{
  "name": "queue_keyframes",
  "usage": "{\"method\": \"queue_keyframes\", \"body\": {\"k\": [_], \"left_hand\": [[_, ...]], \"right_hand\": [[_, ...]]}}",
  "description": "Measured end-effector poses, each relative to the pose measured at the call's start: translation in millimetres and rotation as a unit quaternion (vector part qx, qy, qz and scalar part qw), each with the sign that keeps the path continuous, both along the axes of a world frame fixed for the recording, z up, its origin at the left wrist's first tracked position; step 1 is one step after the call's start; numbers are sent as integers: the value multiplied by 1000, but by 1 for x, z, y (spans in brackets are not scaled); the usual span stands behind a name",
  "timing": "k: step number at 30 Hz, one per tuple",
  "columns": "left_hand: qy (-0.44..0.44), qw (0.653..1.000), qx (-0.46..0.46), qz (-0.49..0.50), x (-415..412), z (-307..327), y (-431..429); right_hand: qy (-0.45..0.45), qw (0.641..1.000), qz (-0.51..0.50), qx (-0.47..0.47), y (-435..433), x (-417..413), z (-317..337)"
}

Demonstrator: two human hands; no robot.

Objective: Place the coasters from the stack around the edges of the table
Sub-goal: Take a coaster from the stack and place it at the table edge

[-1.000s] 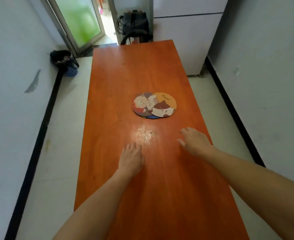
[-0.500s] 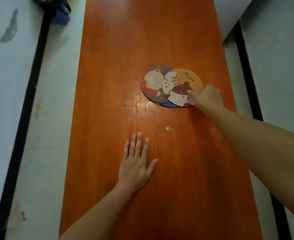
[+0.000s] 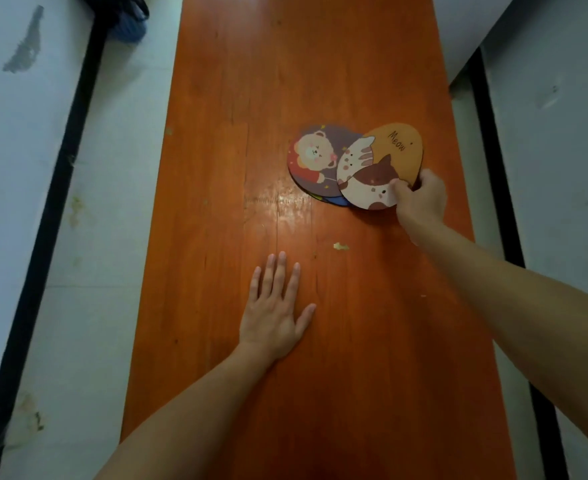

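right hand (image 3: 420, 199) fingers (image 3: 397, 187) pinch the cat coaster (image 3: 372, 168); left hand (image 3: 273, 313) flat, empty

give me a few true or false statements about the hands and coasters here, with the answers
1. The right hand grips the near edge of the cat coaster. True.
2. The left hand holds a coaster. False: it lies flat and open on the table, holding nothing.
3. The cat coaster overlaps the bear coaster. True.
4. Coasters already sit along the table's edges. False: those in view are all in one overlapping pile.
5. The cat coaster reads "Woof". False: it reads "Meow".
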State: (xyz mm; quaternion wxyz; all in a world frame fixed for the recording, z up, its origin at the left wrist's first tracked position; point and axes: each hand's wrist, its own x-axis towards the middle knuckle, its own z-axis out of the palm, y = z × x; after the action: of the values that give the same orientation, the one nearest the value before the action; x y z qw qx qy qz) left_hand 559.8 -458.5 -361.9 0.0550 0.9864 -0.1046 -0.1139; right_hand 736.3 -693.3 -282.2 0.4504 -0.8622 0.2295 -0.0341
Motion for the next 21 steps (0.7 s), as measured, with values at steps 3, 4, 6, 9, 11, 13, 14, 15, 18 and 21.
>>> {"method": "queue_keyframes", "body": {"k": [3,4,6,9,11,13,14,15,18,21], "left_hand": [[2,1000,14,3,0,2,-1],[4,1000,19,2,0,3,-1],[11,999,30,0,0,7,-1],[30,999,35,15,-7,18,-4],[32,998,26,38,-25,29,-5],[14,998,8,54,-57,39,-3],[1,998,-5,61,-77,44,-1],[-7,997,-16,73,-98,47,1],[0,992,-36,121,-161,51,12],[9,988,-26,152,-218,46,29]], "right_hand": [[-54,997,56,-9,-4,-37,24],[-62,995,73,-12,-7,-51,31],[-67,992,105,-18,-11,-79,44],[-49,987,151,-11,-13,-125,58],[-23,984,179,6,-9,-158,61],[-2,979,203,15,-3,-191,62],[4,976,214,23,0,-210,63],[12,974,225,33,4,-229,64],[37,964,251,78,18,-285,65],[48,949,279,139,36,-334,61]]}}
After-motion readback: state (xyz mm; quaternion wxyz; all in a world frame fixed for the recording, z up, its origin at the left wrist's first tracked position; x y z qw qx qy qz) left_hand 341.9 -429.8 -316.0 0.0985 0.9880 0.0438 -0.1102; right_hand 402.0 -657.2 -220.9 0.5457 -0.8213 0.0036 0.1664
